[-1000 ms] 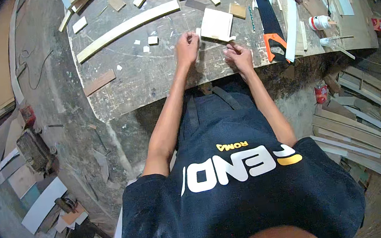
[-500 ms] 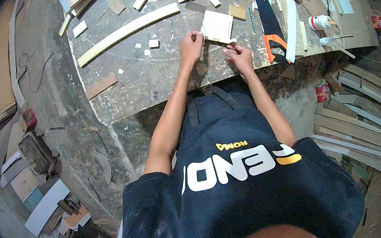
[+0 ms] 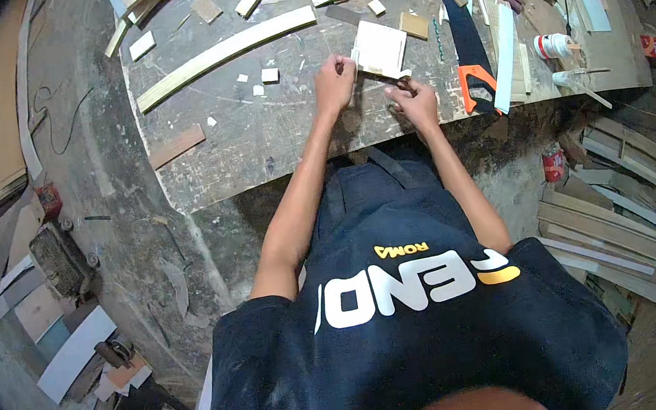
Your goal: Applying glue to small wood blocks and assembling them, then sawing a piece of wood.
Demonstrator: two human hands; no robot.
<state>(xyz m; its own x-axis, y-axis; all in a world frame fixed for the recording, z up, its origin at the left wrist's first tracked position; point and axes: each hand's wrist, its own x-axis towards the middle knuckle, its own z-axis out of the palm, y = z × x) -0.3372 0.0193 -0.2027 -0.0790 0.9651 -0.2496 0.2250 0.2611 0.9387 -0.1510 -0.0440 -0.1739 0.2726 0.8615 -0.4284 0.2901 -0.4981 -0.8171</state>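
Observation:
A pale, square wooden piece (image 3: 382, 49) sits at the near middle of the workbench, with thin strips along its edges. My left hand (image 3: 336, 85) is closed, its thumb and fingers pinching at the piece's left edge. By the near right corner is my right hand (image 3: 416, 103), its fingers curled together around something small and dark that I cannot make out. Just behind the square piece lies a small tan wood block (image 3: 414, 25). To the right, a handsaw (image 3: 471, 48) with an orange and black handle lies on the bench.
The worn workbench (image 3: 252, 148) carries a long wooden strip (image 3: 229, 54), a brown strip (image 3: 178, 147) and scattered offcuts. A white strip (image 3: 505, 60) lies beside the saw. Further right are a white bottle (image 3: 552, 46) and a small cup (image 3: 563, 78) with a stick. Boards (image 3: 603, 227) lean below.
The view has shifted slightly. My right hand has turned a little at the square piece's near right corner, and a dark bit now shows at its fingertips. My left hand stays at the left edge.

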